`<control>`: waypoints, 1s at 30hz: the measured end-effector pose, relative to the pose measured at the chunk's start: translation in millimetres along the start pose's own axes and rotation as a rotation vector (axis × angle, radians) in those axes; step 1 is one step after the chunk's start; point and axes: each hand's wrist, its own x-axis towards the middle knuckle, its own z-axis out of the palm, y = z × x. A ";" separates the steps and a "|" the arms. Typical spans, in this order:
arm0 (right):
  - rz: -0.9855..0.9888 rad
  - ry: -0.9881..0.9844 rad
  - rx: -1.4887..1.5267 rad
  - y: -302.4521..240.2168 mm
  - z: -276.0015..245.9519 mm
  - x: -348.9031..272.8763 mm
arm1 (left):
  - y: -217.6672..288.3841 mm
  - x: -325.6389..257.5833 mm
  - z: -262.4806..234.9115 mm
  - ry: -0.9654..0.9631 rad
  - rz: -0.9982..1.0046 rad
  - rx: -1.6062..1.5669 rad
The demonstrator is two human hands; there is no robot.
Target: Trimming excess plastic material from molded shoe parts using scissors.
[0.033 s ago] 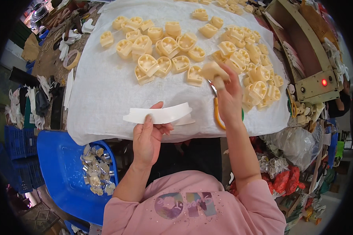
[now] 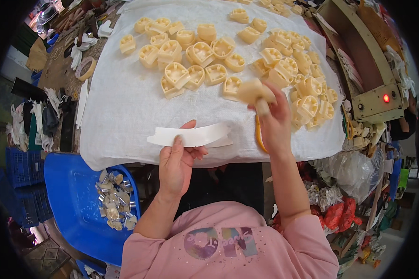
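My left hand (image 2: 176,162) pinches a curved white strip (image 2: 191,135) above the near part of the cloth, thumb on top and fingers underneath. A second strip's edge shows below its right end. To the right, my right hand (image 2: 275,116) is closed on a cream-coloured moulded plastic piece (image 2: 252,91), raised over the cloth and slightly blurred. Beside that hand lies an orange looped handle (image 2: 259,135), partly covered by it. Many similar hollow, rounded cream pieces (image 2: 201,54) are spread at the centre, with a heaped pile (image 2: 308,108) to the right.
A white cloth (image 2: 111,102) covers the table. At the lower left stands a blue tub (image 2: 74,209) holding shiny silver-banded pieces (image 2: 115,197). A tape roll (image 2: 85,69) lies left of the cloth. A long metal box (image 2: 377,104) with a red light stands at the right.
My right hand has shifted slightly right and the piece in it has tilted a little. My left hand and the strip have barely moved.
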 end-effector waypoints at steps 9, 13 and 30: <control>-0.612 -0.255 -0.208 -6.0 2.2 -72.6 | -10.4 -16.8 28.6 -0.043 0.017 0.018; -0.648 -0.230 -0.086 2.2 10.7 -80.0 | -7.1 -24.4 35.8 -0.139 0.005 0.025; -0.772 -0.229 -0.140 5.0 3.6 -81.5 | -4.6 -34.4 49.2 -0.124 -0.054 0.040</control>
